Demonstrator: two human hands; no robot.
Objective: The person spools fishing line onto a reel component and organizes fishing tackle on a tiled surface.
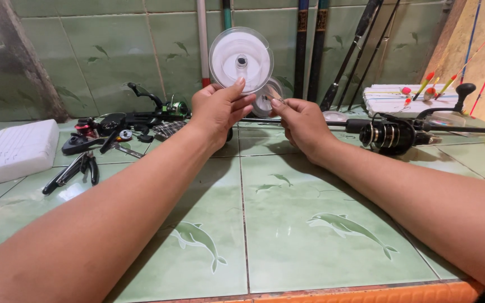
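Both forearms stretch out over the green glazed tile counter (287,235), printed with pale dolphin shapes. Left hand (215,112) is raised, fingers (237,90) clasped around the lower rim of a clear round plastic line spool (241,59), holding it upright with its flat face toward the wearer. Right hand (301,124) is level with it, just beside; thumb and forefinger are pinched together at their tips, apparently on a fine line end, though the line itself is too thin to make out. A second, smaller clear spool (268,101) shows between the two hands, just behind the fingertips.

Right of the right-hand fingers, lying on the counter: a black spinning fishing reel (391,136) mounted on a dark rod. Beyond it, a white foam block (408,100) with red-tipped floats.

Left of the left-hand fingers: black pliers (77,170), a clutter of dark reel parts (116,126), and a white rectangular plastic box (15,151).

Farther back, several rods (310,50) lean against the green tiled wall (113,50).
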